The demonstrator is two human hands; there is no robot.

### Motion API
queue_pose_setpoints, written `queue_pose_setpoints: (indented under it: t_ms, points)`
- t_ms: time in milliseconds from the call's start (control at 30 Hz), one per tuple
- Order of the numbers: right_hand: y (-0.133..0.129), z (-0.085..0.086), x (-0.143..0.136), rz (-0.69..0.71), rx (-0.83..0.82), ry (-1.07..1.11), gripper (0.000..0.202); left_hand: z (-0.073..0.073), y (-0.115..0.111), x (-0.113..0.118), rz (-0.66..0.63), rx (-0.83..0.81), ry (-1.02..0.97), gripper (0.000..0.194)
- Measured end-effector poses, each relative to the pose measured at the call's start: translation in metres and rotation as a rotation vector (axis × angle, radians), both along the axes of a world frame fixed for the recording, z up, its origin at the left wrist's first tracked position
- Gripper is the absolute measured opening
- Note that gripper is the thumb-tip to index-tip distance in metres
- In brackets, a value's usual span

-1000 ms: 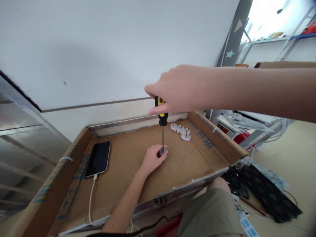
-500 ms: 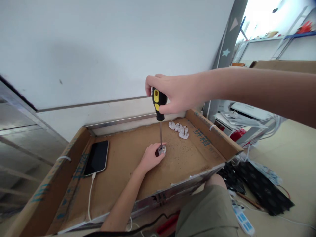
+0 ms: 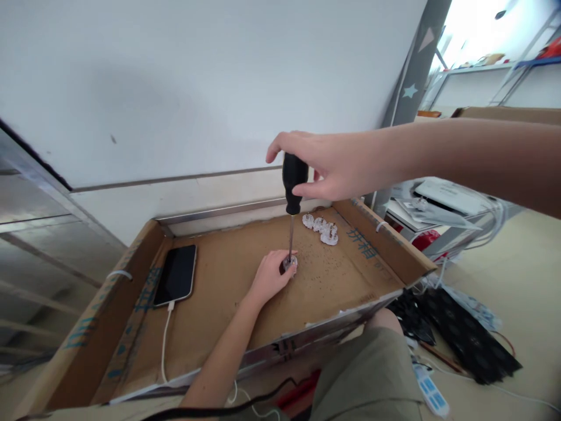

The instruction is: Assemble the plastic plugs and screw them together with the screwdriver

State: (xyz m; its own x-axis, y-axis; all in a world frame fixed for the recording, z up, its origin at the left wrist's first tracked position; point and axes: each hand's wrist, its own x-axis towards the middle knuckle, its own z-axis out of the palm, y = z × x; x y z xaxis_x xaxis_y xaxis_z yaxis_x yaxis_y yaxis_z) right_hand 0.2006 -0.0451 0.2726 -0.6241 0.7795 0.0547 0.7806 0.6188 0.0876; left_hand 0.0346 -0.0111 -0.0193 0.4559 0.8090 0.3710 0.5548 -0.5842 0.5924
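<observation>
My right hand (image 3: 322, 166) grips the black handle of a screwdriver (image 3: 294, 178) from above, the thumb against its side and the forefinger lifted over the top. The screwdriver stands nearly upright, its thin shaft pointing down. The tip meets a small clear plastic plug (image 3: 290, 264) on the cardboard. My left hand (image 3: 274, 273) is closed around that plug, pinching it between thumb and fingers and hiding part of it. Behind and to the right, several similar clear plugs (image 3: 328, 235) with metal pins lie in a cluster.
The shallow cardboard box (image 3: 219, 275) has raised side walls and dark specks near the plugs. A phone (image 3: 176, 275) with a white charging cable (image 3: 165, 345) lies at its left. The white wall (image 3: 197, 88) rises behind; a power strip (image 3: 432, 392) lies on the floor at right.
The screwdriver handle has turned: its yellow patches no longer show, only black. My right hand's fingers have shifted on the handle. The left hand still holds the plug, and the view has shifted slightly.
</observation>
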Motion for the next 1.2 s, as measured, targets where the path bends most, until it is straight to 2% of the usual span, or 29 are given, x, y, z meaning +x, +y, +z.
queue_pose_setpoints:
  t_ms: [100, 167, 267, 367, 400, 467, 533, 600, 700, 900, 1100, 1200]
  points:
    - [-0.002, 0.000, -0.003, -0.127, 0.300, -0.146, 0.046, 0.000, 0.001, 0.000, 0.010, -0.017, -0.033, 0.032]
    - [-0.001, 0.000, -0.004, -0.155, 0.397, -0.201, 0.051, 0.001, 0.000, 0.001, 0.012, -0.044, -0.030, 0.029]
    - [0.001, 0.003, -0.003, -0.104, 0.179, -0.162, 0.046, 0.003, -0.001, 0.001, 0.012, -0.055, 0.001, 0.023]
    - [-0.001, 0.008, -0.004, -0.107, -0.003, -0.156, 0.055, 0.004, -0.001, 0.001, 0.019, -0.052, -0.001, 0.022]
    - [-0.003, 0.009, -0.005, -0.121, 0.015, -0.185, 0.051, 0.003, -0.001, 0.001, 0.026, -0.056, -0.008, 0.023]
    - [-0.006, 0.009, -0.007, -0.175, 0.169, -0.265, 0.043, 0.002, -0.001, 0.001, 0.042, -0.065, -0.018, 0.023]
    - [-0.008, 0.005, -0.009, -0.214, 0.348, -0.322, 0.051, 0.000, 0.000, 0.001, 0.048, -0.070, -0.023, 0.022]
    - [-0.009, 0.001, -0.009, -0.200, 0.431, -0.330, 0.053, -0.002, 0.000, 0.001, 0.050, -0.076, -0.030, 0.021]
    - [-0.009, -0.002, -0.007, -0.172, 0.454, -0.347, 0.046, -0.005, 0.001, 0.001, 0.056, -0.080, -0.050, 0.020]
    - [-0.015, 0.001, -0.006, -0.222, 0.461, -0.323, 0.039, -0.005, 0.001, 0.000, 0.038, -0.110, -0.072, 0.020]
    - [-0.010, 0.000, -0.009, -0.159, 0.481, -0.268, 0.053, -0.003, 0.000, 0.000, 0.037, -0.116, -0.079, 0.020]
    - [-0.003, 0.004, -0.006, -0.096, 0.357, -0.173, 0.045, -0.004, -0.001, 0.000, 0.052, -0.137, -0.086, 0.020]
